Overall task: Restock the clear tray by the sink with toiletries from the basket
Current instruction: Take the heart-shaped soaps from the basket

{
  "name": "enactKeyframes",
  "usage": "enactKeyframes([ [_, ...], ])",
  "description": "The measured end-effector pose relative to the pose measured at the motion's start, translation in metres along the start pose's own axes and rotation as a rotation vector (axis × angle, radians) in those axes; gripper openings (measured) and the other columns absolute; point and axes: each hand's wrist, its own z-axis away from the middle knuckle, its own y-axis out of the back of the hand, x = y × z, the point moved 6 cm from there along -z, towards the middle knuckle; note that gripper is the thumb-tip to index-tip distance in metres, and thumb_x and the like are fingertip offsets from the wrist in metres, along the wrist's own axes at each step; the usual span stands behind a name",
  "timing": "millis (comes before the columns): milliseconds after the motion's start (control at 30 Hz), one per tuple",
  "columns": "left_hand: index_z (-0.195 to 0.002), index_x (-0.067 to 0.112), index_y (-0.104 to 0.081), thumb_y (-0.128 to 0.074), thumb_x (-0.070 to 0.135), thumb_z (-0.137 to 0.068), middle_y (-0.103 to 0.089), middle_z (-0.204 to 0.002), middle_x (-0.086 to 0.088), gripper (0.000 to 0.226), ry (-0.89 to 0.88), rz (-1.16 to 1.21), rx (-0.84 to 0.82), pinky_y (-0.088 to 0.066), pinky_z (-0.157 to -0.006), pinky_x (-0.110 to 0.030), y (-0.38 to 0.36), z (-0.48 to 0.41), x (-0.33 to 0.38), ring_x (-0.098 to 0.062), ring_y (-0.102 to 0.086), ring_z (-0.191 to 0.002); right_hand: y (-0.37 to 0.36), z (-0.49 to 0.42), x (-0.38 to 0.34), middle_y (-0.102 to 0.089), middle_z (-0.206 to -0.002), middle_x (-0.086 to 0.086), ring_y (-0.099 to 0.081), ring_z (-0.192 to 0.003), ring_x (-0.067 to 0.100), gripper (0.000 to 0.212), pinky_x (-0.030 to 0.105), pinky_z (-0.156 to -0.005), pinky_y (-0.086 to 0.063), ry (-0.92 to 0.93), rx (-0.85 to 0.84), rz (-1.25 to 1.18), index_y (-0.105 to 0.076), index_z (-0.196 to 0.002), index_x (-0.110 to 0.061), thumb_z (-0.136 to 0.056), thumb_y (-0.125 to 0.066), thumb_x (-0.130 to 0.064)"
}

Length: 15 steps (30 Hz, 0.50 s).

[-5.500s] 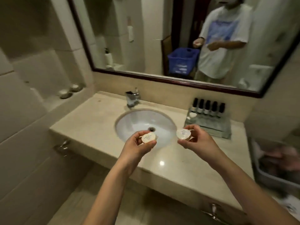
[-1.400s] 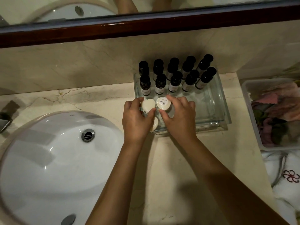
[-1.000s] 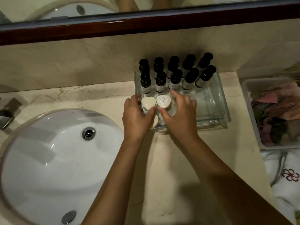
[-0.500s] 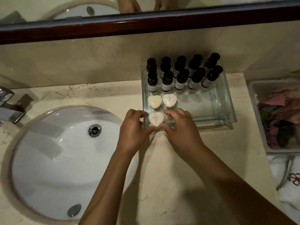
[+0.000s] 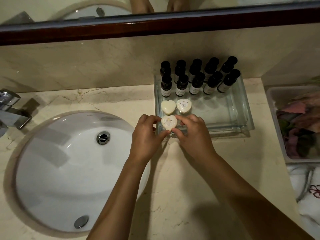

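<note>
- Left hand (image 5: 147, 134) and right hand (image 5: 192, 134) share one grip, pinching the heart soap (image 5: 169, 122) by its edges; it sits at the near-left corner of the clear tray (image 5: 245, 108).
- Best square it just near of the two far soaps (image 5: 167, 106), label up; release lightly.

A dark-framed mirror (image 5: 155, 26) runs above the marble table (image 5: 173, 196); a chrome faucet (image 5: 10, 110) stands far left, a white embroidered towel (image 5: 306, 205) far right.
</note>
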Motion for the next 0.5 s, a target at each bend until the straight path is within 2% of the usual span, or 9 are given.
enactKeyframes([
  [200, -0.113, 0.013, -0.060, -0.079, 0.027, -0.072, -0.053, -0.106, -0.001, 0.048, 0.001, -0.007, -0.020, -0.043, -0.072, -0.020, 0.003, 0.004, 0.004, -0.009, -0.050, -0.080, 0.005, 0.003, -0.002, -0.060, -0.104, 0.006, -0.047, -0.101, 0.021, 0.044, 0.024, -0.081, -0.033, 0.005, 0.042, -0.059, -0.058, -0.127, -0.015, -0.084, -0.067, -0.022],
  [333, -0.118, 0.013, -0.051, -0.078, 0.028, -0.074, -0.050, -0.107, 0.003, 0.054, 0.045, -0.014, -0.023, -0.044, -0.072, -0.025, 0.013, 0.016, 0.009, -0.013, -0.053, -0.084, 0.016, 0.011, -0.004, -0.063, -0.099, 0.008, -0.053, -0.097, 0.024, 0.043, 0.030, -0.080, -0.041, 0.008, 0.065, -0.135, -0.058, -0.125, -0.012, -0.084, -0.068, -0.018],
  [500, -0.112, 0.015, -0.054, -0.072, 0.030, -0.080, -0.049, -0.105, 0.006, 0.040, 0.087, -0.070, 0.017, -0.045, -0.073, -0.028, 0.044, 0.052, 0.008, -0.014, -0.056, -0.084, 0.045, 0.031, 0.000, -0.061, -0.096, 0.001, -0.057, -0.092, 0.021, 0.033, 0.040, -0.085, -0.049, -0.022, 0.053, -0.237, -0.063, -0.116, -0.010, -0.084, -0.067, -0.016],
])
